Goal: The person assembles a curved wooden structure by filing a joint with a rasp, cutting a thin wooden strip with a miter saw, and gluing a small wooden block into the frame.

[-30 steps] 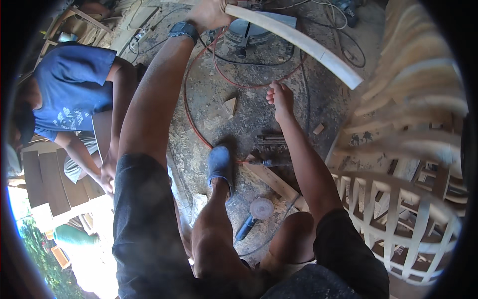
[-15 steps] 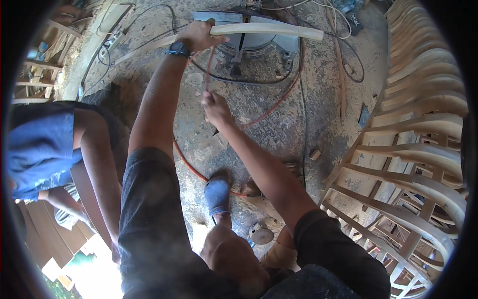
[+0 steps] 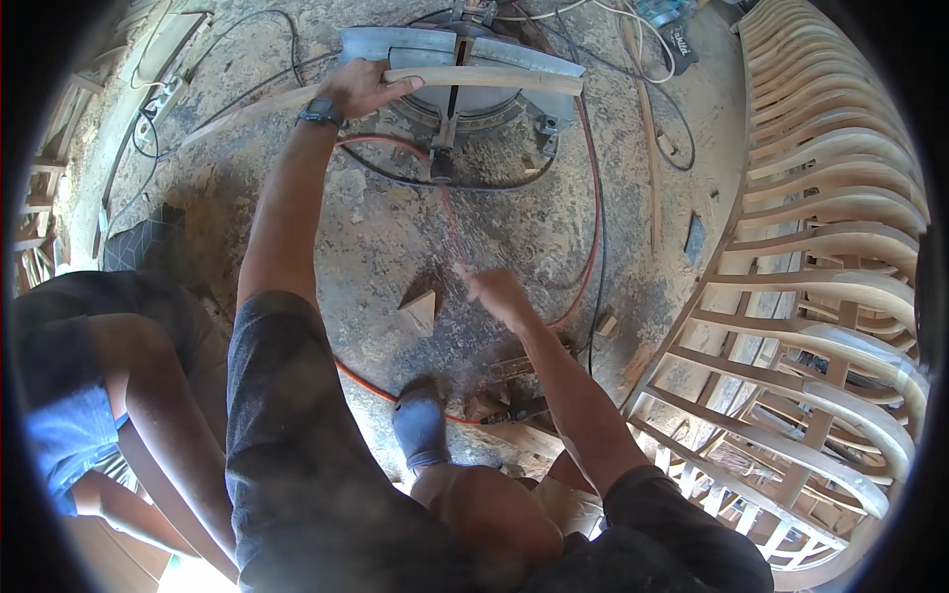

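A long, slightly curved wooden strip [image 3: 494, 77] lies across the grey base of a mitre saw [image 3: 484, 105], in front of its fence [image 3: 395, 42]. My left hand [image 3: 361, 89] is closed around the strip at the left part of the saw, thumb pointing right along the wood. Beyond that hand the strip runs on to the far left. Nearer to me, above the floor, my right hand [image 3: 497, 296] is closed with the forefinger side toward the saw. A thin red hose [image 3: 447, 212], smeared by motion, runs from the saw's front down to its fingers.
Curved wooden ribs of a large frame [image 3: 830, 282] line the right side. At the left another person [image 3: 148, 376] sits close to my arm. A wedge-shaped offcut [image 3: 420, 311], black cables [image 3: 598, 287] and an orange hose [image 3: 361, 381] lie on the dusty floor.
My right hand has moved down and right, away from the saw, with the red hose trailing from it. The view has shifted, and a wedge offcut shows on the floor. My left hand keeps hold of the strip.
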The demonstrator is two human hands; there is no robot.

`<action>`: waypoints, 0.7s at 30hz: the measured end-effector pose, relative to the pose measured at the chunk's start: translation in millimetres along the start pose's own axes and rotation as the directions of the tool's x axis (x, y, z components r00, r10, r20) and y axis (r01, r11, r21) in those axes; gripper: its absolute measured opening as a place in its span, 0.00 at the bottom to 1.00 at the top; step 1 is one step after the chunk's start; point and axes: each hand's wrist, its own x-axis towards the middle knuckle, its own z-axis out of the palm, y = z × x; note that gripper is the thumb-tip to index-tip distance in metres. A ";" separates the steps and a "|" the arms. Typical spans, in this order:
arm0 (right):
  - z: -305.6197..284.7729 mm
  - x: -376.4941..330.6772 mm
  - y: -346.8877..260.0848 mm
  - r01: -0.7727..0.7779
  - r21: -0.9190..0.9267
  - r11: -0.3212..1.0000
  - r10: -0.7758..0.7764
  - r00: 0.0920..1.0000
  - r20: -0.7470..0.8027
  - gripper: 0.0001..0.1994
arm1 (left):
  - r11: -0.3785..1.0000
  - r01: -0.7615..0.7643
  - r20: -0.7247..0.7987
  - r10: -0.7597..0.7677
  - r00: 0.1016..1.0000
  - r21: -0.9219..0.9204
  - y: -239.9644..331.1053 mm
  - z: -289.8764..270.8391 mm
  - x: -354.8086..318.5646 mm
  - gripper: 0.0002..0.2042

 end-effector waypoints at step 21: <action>-395.1 119.6 -207.7 0.438 -0.011 0.899 -0.177 0.340 -0.923 0.14 | 0.901 -0.140 -0.278 0.269 0.922 0.410 -76.9 44.5 67.4 0.30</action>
